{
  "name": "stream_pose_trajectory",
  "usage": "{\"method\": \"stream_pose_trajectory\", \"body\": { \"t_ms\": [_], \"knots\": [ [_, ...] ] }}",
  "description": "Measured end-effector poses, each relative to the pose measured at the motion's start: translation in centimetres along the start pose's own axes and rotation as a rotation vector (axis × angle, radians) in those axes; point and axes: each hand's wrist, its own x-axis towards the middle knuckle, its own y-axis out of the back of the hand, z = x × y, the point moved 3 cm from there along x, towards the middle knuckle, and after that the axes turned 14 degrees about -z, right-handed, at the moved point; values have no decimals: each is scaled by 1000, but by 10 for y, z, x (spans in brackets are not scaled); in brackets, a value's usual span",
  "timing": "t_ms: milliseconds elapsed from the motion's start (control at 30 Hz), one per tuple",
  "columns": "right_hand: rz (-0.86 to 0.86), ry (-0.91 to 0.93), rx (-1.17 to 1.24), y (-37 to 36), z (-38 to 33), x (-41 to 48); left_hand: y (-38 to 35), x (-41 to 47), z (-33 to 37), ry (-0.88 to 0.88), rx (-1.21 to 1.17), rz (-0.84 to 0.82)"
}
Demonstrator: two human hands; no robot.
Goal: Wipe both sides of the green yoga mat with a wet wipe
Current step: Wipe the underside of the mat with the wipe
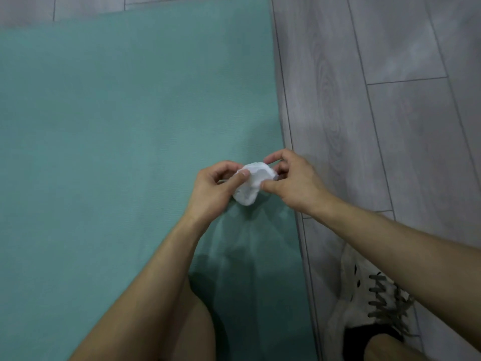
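Observation:
The green yoga mat lies flat on the floor and fills the left and middle of the head view. Its right edge runs down past my hands. A crumpled white wet wipe is held in the air above the mat's right side. My left hand pinches the wipe's left part between thumb and fingers. My right hand pinches its right part, thumb in front and fingers curled behind. Both forearms reach in from the bottom of the frame.
Grey wood-look floorboards lie to the right of the mat and along the far edge. A white shoe with grey laces stands on the floor at the lower right. My bare knees show at the bottom edge.

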Motion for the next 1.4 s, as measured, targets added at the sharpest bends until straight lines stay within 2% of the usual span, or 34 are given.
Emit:
{"method": "stream_pose_trajectory", "body": {
  "t_ms": [167,267,400,533,633,700,800,933,1033,1167,1300,1400],
  "knots": [
    [61,-55,32,0,1,0,4,1,-2,-2,-70,120],
    [-9,-105,54,-5,-6,-3,1,1,-1,-26,-90,116],
    [-82,-135,102,-15,-2,0,-3,0,1,-80,-61,87],
    [-30,-134,254,-13,-6,-1,6,2,-4,-85,-27,187],
    [-74,-140,333,-17,-11,-4,12,3,-8,-73,55,239],
    [-75,-151,252,-21,-11,-4,10,2,-7,-61,115,225],
    [-20,-133,100,-21,-5,0,6,2,-8,-69,53,190],
    [54,-136,-56,-9,2,2,14,1,-7,-74,6,264],
    [74,-132,-55,-7,3,0,17,3,-5,-110,63,261],
    [12,-133,93,-15,-3,-1,12,5,-5,-133,151,199],
    [6,-118,-18,-20,2,3,5,3,-5,-126,163,129],
    [13,-117,-106,-16,4,4,11,4,-5,-137,172,192]
  ]
}}
